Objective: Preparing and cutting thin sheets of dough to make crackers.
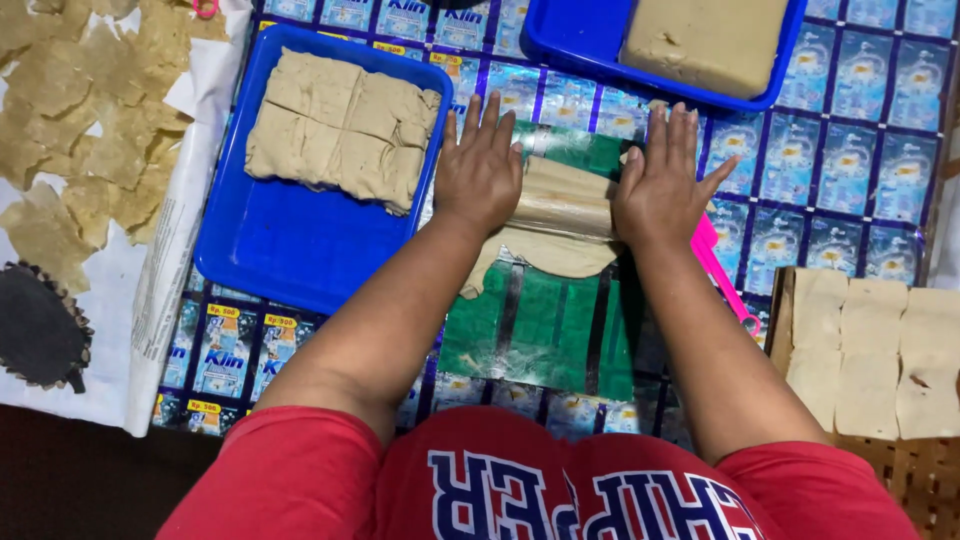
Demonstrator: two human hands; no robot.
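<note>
Left hand (pixel 478 170): flat, palm down, fingers spread and straight, pressing on the left end of a roller (pixel 562 205). Not clenched; nothing gripped.

Right hand (pixel 660 180): same posture, fingers extended and close together, thumb out to the side, palm on the right end of the roller. Open, nothing grasped.

Roller lies crosswise between and under both palms, wrapped in a thin tan dough sheet (pixel 545 250). The sheet's loose edge trails toward the person, below the hands, onto a green mat (pixel 540 330) on the bench (pixel 850 150).

Left of the left hand, just beside it: blue tray (pixel 280 240) with a flat slab of dough squares (pixel 340 125) at its far end. Beyond the right hand: second blue tray (pixel 580 35) holding a thick dough block (pixel 705 40).

Pink tool (pixel 722 275) lies just right of the right wrist. Further right, cut pale squares (pixel 870 350) on a woven tray. Far left, thin irregular pieces (pixel 80 130) spread on paper
</note>
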